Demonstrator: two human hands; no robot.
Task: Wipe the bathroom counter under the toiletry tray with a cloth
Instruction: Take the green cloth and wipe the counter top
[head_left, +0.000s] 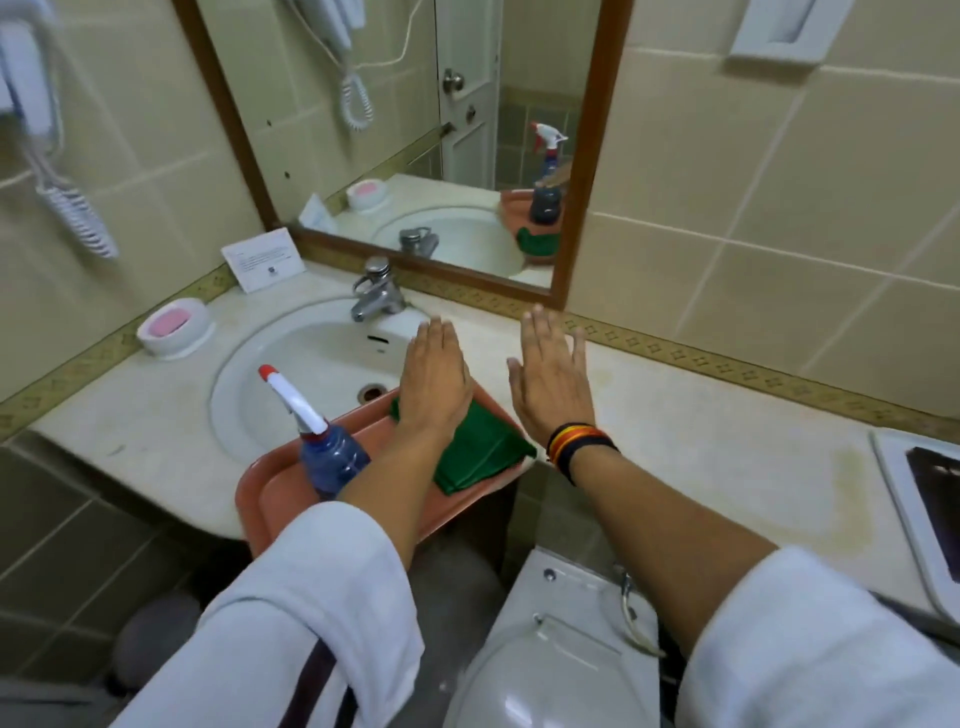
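While both your arms reach out over the counter (701, 431), your left hand (436, 379) is held flat, palm down, with its fingers (434, 338) pressed together and pointing toward the far wall; it sits above the far end of the green cloth (478, 452), though whether it touches the cloth cannot be told. Your right hand (553, 382) is flat too, its fingers (540, 332) close together and the thumb out to the left, over bare counter just right of the tray (275, 493), holding nothing. A striped band (579, 441) circles that wrist. The folded cloth lies on the right part of the reddish tray, and a blue spray bottle (330, 457) with a white and red nozzle stands upright on the tray to the left of your left forearm. The tray rests partly over the near right edge of the sink (311, 353). A tap (376, 293) stands at the far side of the sink, and a white dish with pink soap (174, 322) sits on the counter to the far left.
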